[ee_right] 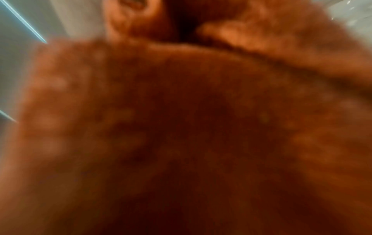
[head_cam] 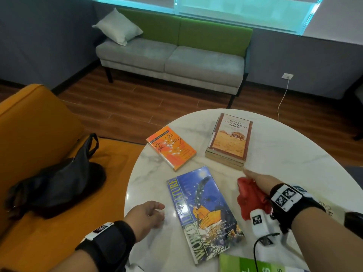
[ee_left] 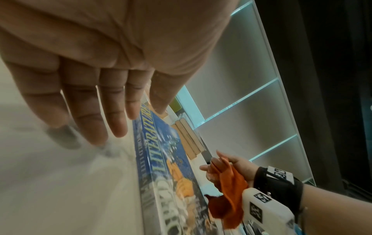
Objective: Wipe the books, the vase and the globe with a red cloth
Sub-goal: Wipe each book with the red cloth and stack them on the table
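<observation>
Hands: left [head_cam: 146,215] spread above counter [head_cam: 284,163] beside blue book [head_cam: 204,211]; right [head_cam: 259,181] bunched around red cloth [head_cam: 249,199], near stacked books [head_cam: 229,142].

table: round white marble top [head_cam: 294,154] | near seat: orange sofa [head_cam: 29,122] left of table, black bag [head_cam: 64,177] lying on its cushion | far wall: grey sofa with green back [head_cam: 172,57], pale cushion [head_cam: 117,26] at its left end | wall socket [head_cam: 287,76] with white cable [head_cam: 282,99] down to wooden floor [head_cam: 137,97]
</observation>
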A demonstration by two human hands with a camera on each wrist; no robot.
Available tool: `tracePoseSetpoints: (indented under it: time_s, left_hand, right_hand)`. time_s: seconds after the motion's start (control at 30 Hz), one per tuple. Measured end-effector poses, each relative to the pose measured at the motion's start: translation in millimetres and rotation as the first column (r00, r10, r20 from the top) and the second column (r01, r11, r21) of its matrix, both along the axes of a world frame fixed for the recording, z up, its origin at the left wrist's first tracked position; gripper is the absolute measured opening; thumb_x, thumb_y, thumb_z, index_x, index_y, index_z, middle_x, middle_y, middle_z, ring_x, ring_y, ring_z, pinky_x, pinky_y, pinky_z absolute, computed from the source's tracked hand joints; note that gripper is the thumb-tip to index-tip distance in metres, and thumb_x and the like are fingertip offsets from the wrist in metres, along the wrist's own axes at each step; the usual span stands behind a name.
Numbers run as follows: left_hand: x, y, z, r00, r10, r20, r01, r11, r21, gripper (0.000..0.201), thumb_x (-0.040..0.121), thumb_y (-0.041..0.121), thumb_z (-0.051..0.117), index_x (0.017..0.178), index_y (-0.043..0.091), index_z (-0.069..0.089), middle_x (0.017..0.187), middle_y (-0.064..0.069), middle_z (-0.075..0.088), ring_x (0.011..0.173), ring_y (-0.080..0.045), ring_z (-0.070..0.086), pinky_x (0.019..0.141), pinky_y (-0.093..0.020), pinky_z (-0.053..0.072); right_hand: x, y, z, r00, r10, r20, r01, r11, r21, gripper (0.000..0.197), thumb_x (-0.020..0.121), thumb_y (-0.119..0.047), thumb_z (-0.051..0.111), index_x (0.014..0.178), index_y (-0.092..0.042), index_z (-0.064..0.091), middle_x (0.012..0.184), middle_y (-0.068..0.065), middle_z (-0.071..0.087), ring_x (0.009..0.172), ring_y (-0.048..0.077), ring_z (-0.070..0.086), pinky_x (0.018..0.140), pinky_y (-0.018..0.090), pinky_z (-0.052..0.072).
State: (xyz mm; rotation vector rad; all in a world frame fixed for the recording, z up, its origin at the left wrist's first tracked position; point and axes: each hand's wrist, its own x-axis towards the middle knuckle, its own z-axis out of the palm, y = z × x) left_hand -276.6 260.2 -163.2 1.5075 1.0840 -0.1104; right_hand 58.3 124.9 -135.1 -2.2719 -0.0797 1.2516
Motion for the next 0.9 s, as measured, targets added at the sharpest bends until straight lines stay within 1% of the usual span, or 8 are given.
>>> tracePoseSetpoints:
  time_s: [0.07,0.13,0.27,0.4,0.47,0.6,0.77,0.9]
  left_hand:
    - [2.8,-8.4,1.4,1.0,-0.024,-0.021,0.024,1.0,0.008,0.022,0.095,0.021,0.055,0.117,0.02,0.055,0.1,-0.002,0.069,0.079,-0.011,0.064,0.058,-0.008,0.045]
    - [7.5,-20.5,2.8,0.998,-0.051,-0.03,0.052,0.999,0.013,0.027,0.095,0.021,0.055,0.121,0.015,0.055,0.1,-0.003,0.067,0.075,-0.01,0.062,0.057,-0.007,0.045]
    - [17.5,-48.4,4.2,0.997,-0.075,-0.023,0.075,0.997,-0.004,0.037,0.094,0.013,0.056,0.13,0.005,0.051,0.105,-0.008,0.061,0.07,-0.008,0.059,0.053,-0.008,0.045]
    - [20.0,-60.9,7.9,0.994,-0.109,-0.032,0.111,0.992,0.058,0.037,0.092,0.01,0.055,0.129,0.007,0.052,0.089,0.003,0.059,0.073,-0.016,0.061,0.08,-0.029,0.054]
    - [18.4,-61.8,11.0,0.99,-0.131,-0.044,0.135,0.985,0.103,0.043,0.091,0.014,0.057,0.133,0.01,0.049,0.102,0.002,0.061,0.085,-0.019,0.063,0.091,-0.03,0.05]
    - [14.0,-61.9,23.3,0.925,-0.315,-0.213,0.376,0.843,0.385,0.057,0.093,0.027,0.055,0.146,0.022,0.033,0.151,0.006,0.031,0.133,-0.012,0.039,0.108,-0.018,0.029]
    - [13.4,-74.1,37.2,0.76,-0.516,-0.396,0.65,0.59,0.479,0.057,0.099,0.027,0.044,0.15,0.02,0.022,0.16,0.006,0.006,0.145,-0.011,0.013,0.112,-0.019,0.011]
    - [15.4,-74.0,26.6,0.711,-0.506,-0.488,0.702,0.547,0.457,0.061,0.1,0.031,0.041,0.153,0.023,0.011,0.161,0.005,0.0,0.148,-0.015,0.002,0.117,-0.027,0.007]
  right_hand:
    - [-16.1,-21.4,0.1,0.977,-0.065,-0.203,0.07,0.997,0.015,0.041,0.075,-0.043,0.074,0.068,-0.004,0.062,0.065,0.018,0.06,0.053,0.029,0.057,0.063,0.033,0.048]
    - [-32.3,-37.6,-1.5,0.984,0.028,-0.178,-0.025,1.0,0.017,0.027,0.08,-0.025,0.072,0.067,-0.002,0.065,0.062,0.017,0.063,0.048,0.027,0.059,0.061,0.034,0.05]
    - [-61.3,-49.1,-13.3,0.91,0.413,0.03,-0.41,0.908,-0.084,0.008,0.08,-0.026,0.069,0.076,-0.02,0.069,0.102,0.011,0.072,0.091,0.022,0.065,0.091,0.033,0.052]
    - [-75.0,-52.1,-17.1,0.826,0.556,0.096,-0.542,0.829,-0.136,0.025,0.085,-0.028,0.065,0.107,-0.018,0.07,0.115,0.005,0.068,0.089,0.009,0.058,0.087,0.023,0.049]
    - [-79.0,-56.1,-6.2,0.808,0.579,0.107,-0.568,0.814,-0.118,0.027,0.087,-0.025,0.064,0.111,-0.015,0.069,0.116,0.005,0.068,0.094,0.014,0.061,0.086,0.021,0.047]
    - [-80.1,-57.6,8.1,0.803,0.441,0.401,-0.493,0.869,0.031,0.005,0.088,-0.026,0.064,0.091,-0.023,0.067,0.102,0.003,0.068,0.1,0.02,0.062,0.084,0.022,0.043]
    - [-114.3,-57.1,-9.0,0.574,0.617,0.538,-0.711,0.702,-0.045,0.035,0.087,-0.022,0.062,0.121,-0.03,0.06,0.121,-0.005,0.044,0.099,0.012,0.055,0.082,0.009,0.041]
    - [-120.9,-57.1,-30.3,0.447,0.703,0.553,-0.752,0.63,-0.193,0.042,0.09,-0.021,0.054,0.13,-0.036,0.053,0.135,-0.012,0.043,0.118,0.014,0.05,0.1,0.022,0.04]
